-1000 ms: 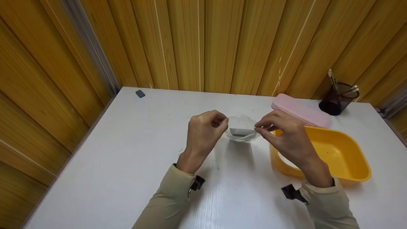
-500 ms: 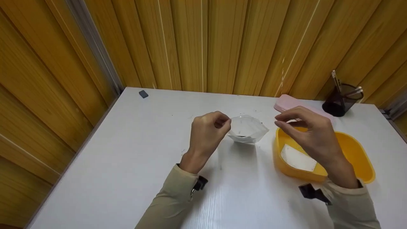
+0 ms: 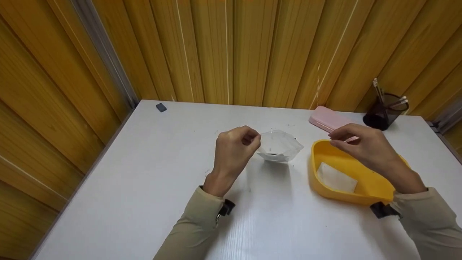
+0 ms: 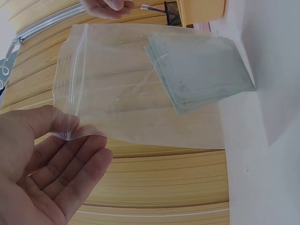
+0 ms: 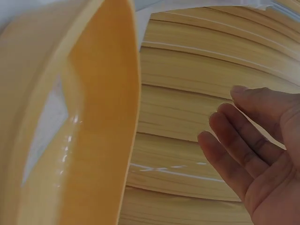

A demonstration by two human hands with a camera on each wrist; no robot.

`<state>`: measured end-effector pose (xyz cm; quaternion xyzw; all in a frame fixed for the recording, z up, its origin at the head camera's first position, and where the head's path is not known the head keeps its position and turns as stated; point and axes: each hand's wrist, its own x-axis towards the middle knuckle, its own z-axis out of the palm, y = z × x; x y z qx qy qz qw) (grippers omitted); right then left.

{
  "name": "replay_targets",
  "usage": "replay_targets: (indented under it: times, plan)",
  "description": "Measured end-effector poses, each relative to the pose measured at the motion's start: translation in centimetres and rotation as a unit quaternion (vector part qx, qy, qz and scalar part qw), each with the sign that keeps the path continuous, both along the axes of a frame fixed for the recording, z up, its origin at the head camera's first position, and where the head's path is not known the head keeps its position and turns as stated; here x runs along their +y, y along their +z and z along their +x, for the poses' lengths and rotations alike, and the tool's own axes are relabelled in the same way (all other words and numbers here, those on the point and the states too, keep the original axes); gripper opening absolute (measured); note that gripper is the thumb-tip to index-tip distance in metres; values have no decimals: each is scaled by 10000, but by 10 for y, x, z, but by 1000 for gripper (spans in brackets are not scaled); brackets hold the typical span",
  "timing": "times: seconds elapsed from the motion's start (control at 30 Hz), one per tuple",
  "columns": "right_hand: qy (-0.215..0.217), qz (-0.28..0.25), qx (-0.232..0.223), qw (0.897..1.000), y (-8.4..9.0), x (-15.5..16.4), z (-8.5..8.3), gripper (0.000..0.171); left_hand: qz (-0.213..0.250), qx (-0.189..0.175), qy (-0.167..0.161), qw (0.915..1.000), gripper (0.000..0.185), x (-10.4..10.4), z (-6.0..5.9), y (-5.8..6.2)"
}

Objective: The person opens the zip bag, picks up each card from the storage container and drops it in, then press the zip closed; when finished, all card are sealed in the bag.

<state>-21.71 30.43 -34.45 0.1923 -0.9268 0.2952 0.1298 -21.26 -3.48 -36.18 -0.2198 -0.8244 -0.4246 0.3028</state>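
My left hand [image 3: 232, 157] pinches one top corner of a clear zip-lock bag [image 3: 288, 146] between thumb and fingertips. The bag stands on the white table with its mouth spread. Several thin, pale greenish square sheets [image 4: 201, 72] lean together in its bottom; their material I cannot tell. Above the yellow plastic basin [image 3: 326, 194], my right hand [image 3: 375, 150] hovers with relaxed, slightly bent fingers and nothing between them. A flat white piece [image 3: 335, 177] lies in the basin's left end, partly showing in the right wrist view too.
A pink case [image 3: 326, 118] lies behind the basin, partly behind the right hand. Farther right stands a dark mesh pen holder [image 3: 377, 119] with a few sticks in it. A small dark grey block [image 3: 161, 107] sits near the table's back left corner. A wood-panelled wall rises behind.
My right hand has let go of the bag's right side and moved right over the basin. The sheet edge seen at the bag's mouth has dropped lower inside. My left hand keeps its hold.
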Motion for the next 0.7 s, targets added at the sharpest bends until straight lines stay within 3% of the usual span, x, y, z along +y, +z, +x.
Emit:
replay_targets:
  times: [0.3, 0.7]
  plan:
    - [-36, 99, -753, 9971, -26, 17, -14, 21, 47, 62, -20, 10000, 6, 0, 0, 1]
    - [-114, 486, -1911, 9803, -61, 29, -26, 30, 80, 105, -18, 9999, 7, 0, 0, 2]
